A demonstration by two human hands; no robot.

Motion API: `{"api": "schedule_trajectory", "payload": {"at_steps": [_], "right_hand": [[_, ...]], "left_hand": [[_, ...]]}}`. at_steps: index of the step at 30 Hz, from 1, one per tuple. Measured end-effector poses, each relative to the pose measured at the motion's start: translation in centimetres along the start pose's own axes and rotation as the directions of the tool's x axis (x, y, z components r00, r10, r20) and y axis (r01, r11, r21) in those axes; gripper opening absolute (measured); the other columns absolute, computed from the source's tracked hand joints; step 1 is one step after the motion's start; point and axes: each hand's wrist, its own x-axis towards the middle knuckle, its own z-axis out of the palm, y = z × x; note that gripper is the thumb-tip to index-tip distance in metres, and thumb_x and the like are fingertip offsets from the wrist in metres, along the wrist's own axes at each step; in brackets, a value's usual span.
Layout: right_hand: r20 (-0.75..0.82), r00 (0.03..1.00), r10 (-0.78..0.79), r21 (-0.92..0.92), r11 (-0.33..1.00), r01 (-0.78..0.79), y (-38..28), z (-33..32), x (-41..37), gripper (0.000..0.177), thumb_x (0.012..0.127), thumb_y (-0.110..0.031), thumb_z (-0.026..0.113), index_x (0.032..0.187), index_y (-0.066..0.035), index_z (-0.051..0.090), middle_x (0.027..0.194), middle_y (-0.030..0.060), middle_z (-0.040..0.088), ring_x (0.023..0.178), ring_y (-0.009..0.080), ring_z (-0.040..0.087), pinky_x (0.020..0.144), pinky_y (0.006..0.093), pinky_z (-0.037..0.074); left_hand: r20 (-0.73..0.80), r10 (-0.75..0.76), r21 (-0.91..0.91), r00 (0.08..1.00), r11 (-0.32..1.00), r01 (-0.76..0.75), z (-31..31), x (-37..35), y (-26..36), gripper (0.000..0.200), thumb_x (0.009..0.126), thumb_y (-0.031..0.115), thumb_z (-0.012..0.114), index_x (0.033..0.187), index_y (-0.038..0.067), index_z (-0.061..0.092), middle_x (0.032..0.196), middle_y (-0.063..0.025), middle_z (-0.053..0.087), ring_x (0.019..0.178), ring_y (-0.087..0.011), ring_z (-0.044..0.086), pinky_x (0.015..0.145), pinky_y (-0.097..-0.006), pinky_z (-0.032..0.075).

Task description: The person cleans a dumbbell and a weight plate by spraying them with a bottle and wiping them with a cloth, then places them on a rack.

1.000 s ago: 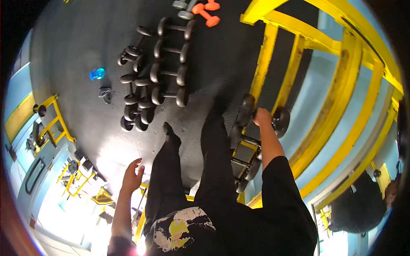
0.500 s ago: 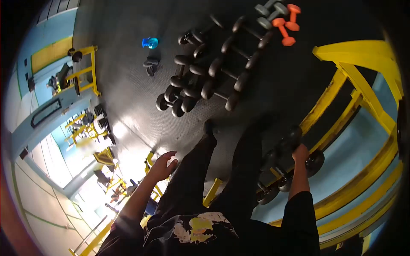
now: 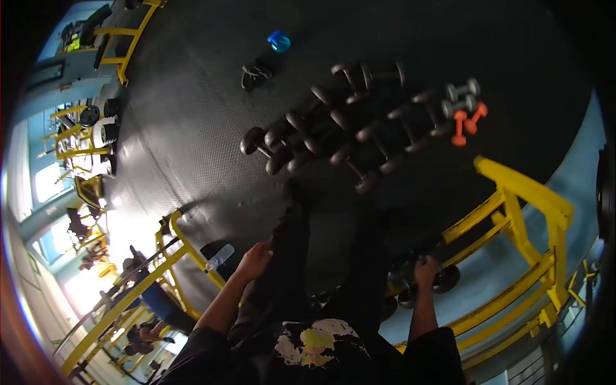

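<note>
My right hand [image 3: 425, 272] is closed around the handle of a black dumbbell [image 3: 447, 280], low by the yellow rack on the right. Other dark dumbbells are close to it, partly in shadow. My left hand [image 3: 255, 260] hangs beside my left leg, fingers loosely bent and holding nothing. Near it, to the left, a clear bottle [image 3: 220, 257] shows by a yellow frame. On the floor ahead lie several black dumbbells [image 3: 369, 181] in uneven rows. Two grey dumbbells [image 3: 459, 106] and two orange dumbbells [image 3: 459, 129] lie at their right end.
A yellow rack [image 3: 526, 224] curves along the right beside a blue wall. Another yellow frame [image 3: 138, 292] stands at lower left. On the black rubber floor [image 3: 186, 122] are a blue jug [image 3: 279, 42] and a dark bundle [image 3: 256, 75]. More gym equipment lines the far left.
The view has turned, so the floor dumbbells appear farther right. My right hand, still around the dumbbell, appears lower and farther left. My left hand's fingers look more bent.
</note>
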Motion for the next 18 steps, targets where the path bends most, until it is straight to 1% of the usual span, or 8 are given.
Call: {"api": "schedule_trajectory", "payload": {"at_steps": [2,3,5,8,11,13,16,18], "right_hand": [[0.016,0.983,-0.181,0.007,0.983,0.181,-4.7,0.6,-2.3,0.041,0.086,-0.024,0.062,0.12,0.0,0.063,0.118,0.0198,0.066,0.112,0.038,0.061,0.099,0.0454,0.046],[-0.015,0.979,-0.203,-0.011,0.979,0.203,-8.6,0.1,-3.9,0.041,0.086,-0.024,0.062,0.12,0.0,0.063,0.118,0.0198,0.066,0.112,0.038,0.061,0.099,0.0454,0.046],[0.089,0.994,-0.063,0.145,0.988,0.05,-17.6,-0.8,-7.4,0.032,0.089,-0.024,0.063,0.113,-0.003,0.068,0.108,0.0141,0.07,0.103,0.0308,0.066,0.091,0.0402,0.051],[0.116,0.966,-0.232,0.243,0.949,0.199,-27.0,-1.1,-10.6,0.027,0.091,-0.02,0.064,0.112,-0.004,0.068,0.105,0.012,0.071,0.1,0.0249,0.067,0.086,0.0357,0.052],[0.064,0.941,-0.332,0.245,0.919,0.308,-35.3,-2.5,-12.8,0.023,0.092,-0.017,0.064,0.111,-0.006,0.069,0.104,0.0105,0.071,0.097,0.0222,0.067,0.084,0.0342,0.052],[0.024,0.929,-0.37,0.218,0.909,0.356,-39.7,-3.5,-14.1,0.024,0.092,-0.02,0.064,0.111,-0.006,0.069,0.104,0.0104,0.07,0.096,0.023,0.067,0.084,0.0349,0.052],[-0.031,0.929,-0.368,0.101,0.924,0.369,-45.0,-4.4,-15.5,0.032,0.092,-0.028,0.062,0.113,-0.005,0.069,0.107,0.0153,0.071,0.103,0.0311,0.067,0.09,0.0402,0.051],[-0.022,0.927,-0.374,0.132,0.918,0.373,-47.4,-3.7,-15.7,0.031,0.091,-0.026,0.063,0.112,-0.004,0.069,0.106,0.0146,0.072,0.101,0.0299,0.068,0.089,0.0391,0.051]], "left_hand": [[-0.045,-0.028,-0.054,0.999,0.998,0.025,-3.7,0.6,-2.4,0.045,0.094,0.031,0.061,0.13,0.004,0.054,0.122,-0.0182,0.065,0.116,-0.0304,0.063,0.097,-0.039,0.049],[-0.084,-0.079,-0.07,0.993,0.995,0.073,-5.8,0.9,-3.7,0.045,0.094,0.031,0.061,0.129,0.004,0.055,0.12,-0.0177,0.066,0.114,-0.0297,0.063,0.096,-0.0385,0.049],[-0.139,-0.046,-0.116,0.989,0.993,0.03,-9.0,2.3,-8.7,0.044,0.094,0.031,0.061,0.128,0.005,0.055,0.118,-0.0168,0.067,0.113,-0.0288,0.064,0.096,-0.0378,0.049],[-0.224,-0.044,-0.182,0.974,0.983,0.002,-15.0,1.8,-12.1,0.043,0.094,0.031,0.061,0.128,0.006,0.057,0.114,-0.0149,0.068,0.111,-0.027,0.065,0.095,-0.0364,0.049],[-0.295,-0.05,-0.227,0.954,0.974,-0.02,-20.5,1.4,-14.8,0.042,0.093,0.031,0.061,0.128,0.007,0.057,0.112,-0.013,0.069,0.109,-0.0259,0.066,0.095,-0.0356,0.049],[-0.351,-0.044,-0.232,0.935,0.972,-0.041,-23.5,0.9,-16.0,0.043,0.093,0.03,0.062,0.129,0.007,0.057,0.112,-0.0121,0.07,0.108,-0.0257,0.066,0.095,-0.0355,0.049],[-0.407,-0.068,-0.29,0.911,0.955,-0.058,-27.0,1.3,-17.0,0.042,0.094,0.029,0.062,0.129,0.007,0.057,0.111,-0.0121,0.07,0.107,-0.0247,0.066,0.093,-0.0352,0.05],[-0.427,-0.028,-0.42,0.904,0.891,-0.171,-28.5,2.1,-17.7,0.041,0.095,0.026,0.062,0.13,0.005,0.057,0.112,-0.0125,0.069,0.105,-0.0237,0.066,0.092,-0.0345,0.05]]}}
